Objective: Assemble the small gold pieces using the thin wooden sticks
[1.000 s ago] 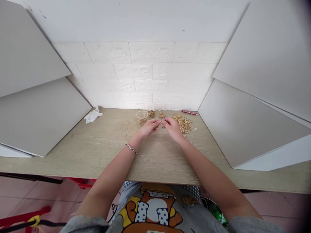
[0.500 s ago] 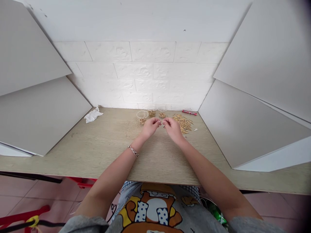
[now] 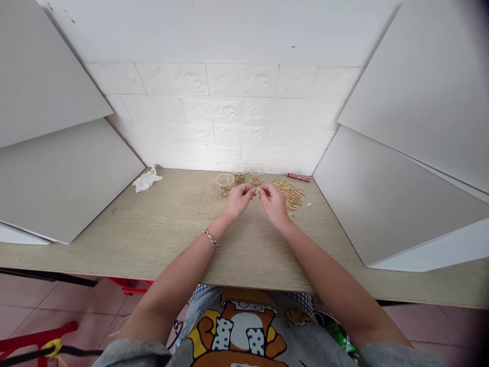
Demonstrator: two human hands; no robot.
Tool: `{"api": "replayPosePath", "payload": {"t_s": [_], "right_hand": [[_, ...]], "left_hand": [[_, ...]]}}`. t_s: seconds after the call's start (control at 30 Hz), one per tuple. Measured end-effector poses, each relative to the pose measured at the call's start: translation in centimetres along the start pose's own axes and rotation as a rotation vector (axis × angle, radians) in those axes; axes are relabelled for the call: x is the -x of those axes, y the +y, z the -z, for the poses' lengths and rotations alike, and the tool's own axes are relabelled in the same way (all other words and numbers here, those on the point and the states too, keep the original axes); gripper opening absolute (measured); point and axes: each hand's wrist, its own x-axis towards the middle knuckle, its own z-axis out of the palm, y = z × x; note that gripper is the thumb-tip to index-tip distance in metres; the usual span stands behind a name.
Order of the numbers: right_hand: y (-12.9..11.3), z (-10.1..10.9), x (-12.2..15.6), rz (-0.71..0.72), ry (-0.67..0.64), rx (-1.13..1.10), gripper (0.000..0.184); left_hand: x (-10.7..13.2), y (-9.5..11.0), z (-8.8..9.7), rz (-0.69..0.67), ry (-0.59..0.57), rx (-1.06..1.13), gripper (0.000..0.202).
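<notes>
Above the middle of the table, my left hand (image 3: 239,200) and my right hand (image 3: 274,203) meet fingertip to fingertip, each in a pinch. Whatever is between the fingers is too small to name. Beside my right hand lies a pile of thin gold-coloured sticks (image 3: 292,194), partly covered by that hand. Just beyond my left hand stands a clear round cup (image 3: 224,180) with small gold pieces in its bottom. Behind the hands are two more clear cups, one with gold pieces (image 3: 240,177) and one with a smaller heap (image 3: 255,181).
A red tube-like packet (image 3: 298,177) lies at the back right against the white brick-patterned wall (image 3: 225,109). Crumpled white tissue (image 3: 147,179) rests at the back left. Grey panels (image 3: 61,178) close in the left side, and similar panels (image 3: 405,199) the right. Small white scraps (image 3: 308,204) lie near the sticks.
The fingertips of my two hands have drawn very slightly apart, the right hand shifting a little to the right. The cups and the pile look the same.
</notes>
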Motion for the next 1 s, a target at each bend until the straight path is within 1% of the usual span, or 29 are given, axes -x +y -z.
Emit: {"api": "replayPosePath", "payload": {"t_s": [0.27,0.43,0.6,0.73,0.83,1.0], "right_hand": [[0.4,0.1,-0.2,0.053,-0.048,0.053,0.017],[0.3,0.1,-0.1,0.051,-0.056,0.094,0.018],[0.3,0.3,-0.1,0.114,-0.087,0.164,0.018],[0.5,0.4,-0.2,0.152,-0.117,0.162,0.018],[0.6,0.4,-0.4,0.120,-0.144,0.128,0.017],[0.8,0.5,-0.7,-0.046,-0.227,-0.015,0.014]], "left_hand": [[0.3,0.4,0.6,-0.083,-0.003,-0.206,0.017],[0.4,0.8,0.7,-0.087,-0.006,-0.230,0.019],[0.4,0.9,0.8,-0.085,-0.014,-0.266,0.019],[0.3,0.9,0.9,-0.113,-0.042,-0.294,0.020],[0.2,0.7,1.1,-0.108,-0.070,-0.271,0.021],[0.0,0.2,1.2,-0.073,-0.118,-0.240,0.022]]}}
